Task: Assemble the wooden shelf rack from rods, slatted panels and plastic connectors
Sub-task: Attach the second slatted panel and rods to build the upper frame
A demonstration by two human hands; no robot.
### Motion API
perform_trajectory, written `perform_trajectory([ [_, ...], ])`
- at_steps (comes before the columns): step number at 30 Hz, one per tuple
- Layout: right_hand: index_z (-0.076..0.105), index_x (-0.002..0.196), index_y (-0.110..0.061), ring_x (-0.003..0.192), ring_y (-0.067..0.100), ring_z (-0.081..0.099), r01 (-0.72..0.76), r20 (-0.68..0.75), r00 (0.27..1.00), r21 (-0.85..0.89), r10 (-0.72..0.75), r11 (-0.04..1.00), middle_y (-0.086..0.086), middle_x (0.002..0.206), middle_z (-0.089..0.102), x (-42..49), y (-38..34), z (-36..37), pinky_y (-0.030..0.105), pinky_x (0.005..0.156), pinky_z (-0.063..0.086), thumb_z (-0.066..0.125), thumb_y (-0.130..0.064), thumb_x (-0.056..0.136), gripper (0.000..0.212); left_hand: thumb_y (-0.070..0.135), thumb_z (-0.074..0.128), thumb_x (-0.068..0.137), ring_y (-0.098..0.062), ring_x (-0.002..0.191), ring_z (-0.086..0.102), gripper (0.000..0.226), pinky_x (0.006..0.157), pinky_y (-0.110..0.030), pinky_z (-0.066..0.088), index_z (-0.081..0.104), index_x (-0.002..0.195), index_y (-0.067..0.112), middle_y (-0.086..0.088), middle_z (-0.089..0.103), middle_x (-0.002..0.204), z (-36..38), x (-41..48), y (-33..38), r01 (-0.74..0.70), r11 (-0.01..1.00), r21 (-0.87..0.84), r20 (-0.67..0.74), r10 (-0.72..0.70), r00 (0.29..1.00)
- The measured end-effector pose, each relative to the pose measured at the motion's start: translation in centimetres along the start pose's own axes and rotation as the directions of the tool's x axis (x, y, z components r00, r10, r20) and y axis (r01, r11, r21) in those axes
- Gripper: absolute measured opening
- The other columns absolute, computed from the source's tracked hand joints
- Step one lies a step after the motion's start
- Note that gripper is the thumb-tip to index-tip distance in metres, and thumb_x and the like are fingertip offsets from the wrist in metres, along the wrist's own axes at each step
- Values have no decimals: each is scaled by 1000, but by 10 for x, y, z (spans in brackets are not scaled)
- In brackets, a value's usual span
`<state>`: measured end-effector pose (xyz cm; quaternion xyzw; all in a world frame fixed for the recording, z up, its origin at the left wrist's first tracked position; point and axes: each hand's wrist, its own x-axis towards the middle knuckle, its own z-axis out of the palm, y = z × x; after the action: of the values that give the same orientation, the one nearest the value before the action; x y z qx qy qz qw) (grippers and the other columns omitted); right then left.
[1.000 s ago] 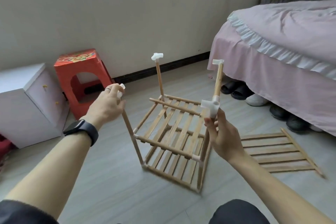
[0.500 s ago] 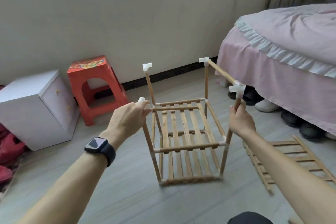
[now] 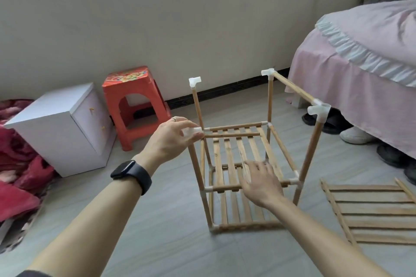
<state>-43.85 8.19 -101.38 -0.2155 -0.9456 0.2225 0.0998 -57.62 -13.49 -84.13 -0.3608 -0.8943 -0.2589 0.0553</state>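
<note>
Rack (image 3: 311,148) is standing upright on the floor (image 3: 157,220), with the left hand (image 3: 171,141) pinching the white connector (image 3: 192,131) atop its near-left rod (image 3: 198,173). Right hand (image 3: 262,184) is reaching loose-fingered and blurred over the middle slatted panel (image 3: 217,157), gripping nothing. Spare panel (image 3: 371,213) is lying alongside.

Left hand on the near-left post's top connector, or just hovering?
Touching. The head view shows the left hand pinching the white connector on top of the near-left post, with no gap visible.
</note>
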Motion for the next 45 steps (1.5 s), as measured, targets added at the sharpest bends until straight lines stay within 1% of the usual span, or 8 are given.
perform_trajectory([
  [6,26,156,-39,151,26,16,102,469,875,67,-121,993,-1,161,25,-3,-19,42,53,121,23,49,-58,96,67,74,60,74,-5,89,56,59,78,-29,54,74,114,34,14,58,114,4,-6,-4,-10,998,-54,-72,6,997],
  [17,42,114,-37,111,17,37,211,181,966,-143,-184,967,-5,115,27,-31,67,38,30,91,38,44,-84,77,60,65,68,76,-2,85,61,44,70,-25,55,73,113,41,22,63,104,17,-46,51,-243,956,-163,-12,244,970],
  [25,36,136,-36,152,28,5,48,113,993,-182,-28,982,4,161,6,-66,111,-8,52,125,12,56,-53,74,68,26,73,90,3,88,67,52,78,-17,57,55,138,36,21,66,104,68,-28,83,-328,910,-254,-10,336,942],
  [29,34,141,-42,154,24,3,-53,72,996,125,45,991,0,163,8,-104,84,3,57,123,18,55,-80,77,77,27,66,95,-14,114,56,48,98,-39,52,51,139,36,5,56,130,110,-26,39,-58,998,-34,261,65,963],
  [32,42,137,-37,152,29,21,-308,141,951,355,275,883,7,160,23,-106,56,12,56,117,34,42,-92,76,82,31,61,97,-21,135,41,54,109,-39,42,43,148,30,-2,43,149,146,-39,10,-183,940,289,461,31,887],
  [38,49,130,-19,142,38,39,-396,40,914,303,403,867,21,154,37,-82,51,16,47,112,40,51,-48,97,44,47,59,94,-30,155,-9,59,124,-57,-2,38,149,44,-3,-8,169,181,-29,1,-366,779,510,512,68,857],
  [42,54,126,-15,116,36,58,-388,22,916,309,401,868,13,133,59,-68,81,2,38,91,46,57,-32,93,37,61,49,95,-31,146,28,50,117,-48,27,46,142,44,-6,41,155,187,-16,-4,-269,860,434,534,-5,846],
  [45,59,100,-27,87,22,59,-407,74,909,371,411,835,-11,86,65,-55,104,-13,29,73,40,57,-28,91,9,62,44,96,-13,102,57,38,82,-33,49,56,125,42,12,60,108,193,-22,-6,-229,919,322,520,30,853],
])
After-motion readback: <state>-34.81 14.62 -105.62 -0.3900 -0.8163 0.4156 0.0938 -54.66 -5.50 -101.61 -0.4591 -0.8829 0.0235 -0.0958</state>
